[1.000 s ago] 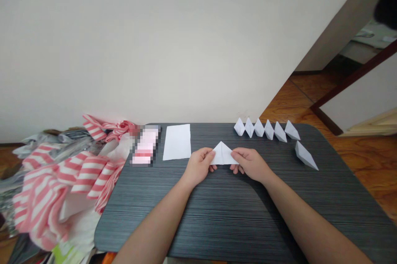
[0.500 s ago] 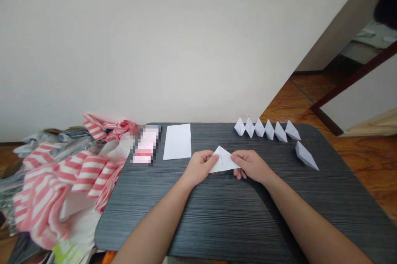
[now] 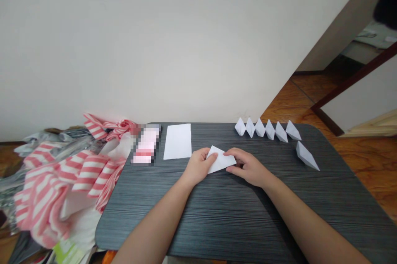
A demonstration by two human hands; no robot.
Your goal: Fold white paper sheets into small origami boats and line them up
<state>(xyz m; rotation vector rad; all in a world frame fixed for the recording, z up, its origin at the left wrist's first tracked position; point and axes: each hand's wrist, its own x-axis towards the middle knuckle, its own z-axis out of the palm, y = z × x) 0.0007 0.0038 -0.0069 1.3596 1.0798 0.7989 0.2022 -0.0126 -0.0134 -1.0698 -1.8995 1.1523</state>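
A small piece of folded white paper (image 3: 221,161), roughly triangular and tilted, is held above the dark table. My left hand (image 3: 200,167) is closed on its left side, thumb on top and fingers mostly hidden beneath. At the paper's right corner, my right hand (image 3: 248,167) has its index finger on the upper edge and its thumb by the lower one, the corner lying between them. Flat on the table to the left is a blank white sheet (image 3: 178,141).
Several folded white paper shapes (image 3: 259,128) stand in a row at the table's back right, with another folded paper shape (image 3: 306,155) nearer. A blurred-out phone-like object (image 3: 146,145) lies left. Red-and-white striped cloth (image 3: 49,189) is heaped beside the table (image 3: 198,222). A wall (image 3: 186,49) rises behind.
The folded paper has turned, its peak tipping left. My right hand has shifted its hold, from a thumb-on-top pinch to finger and thumb around the corner. The left hand has stayed nearly still.
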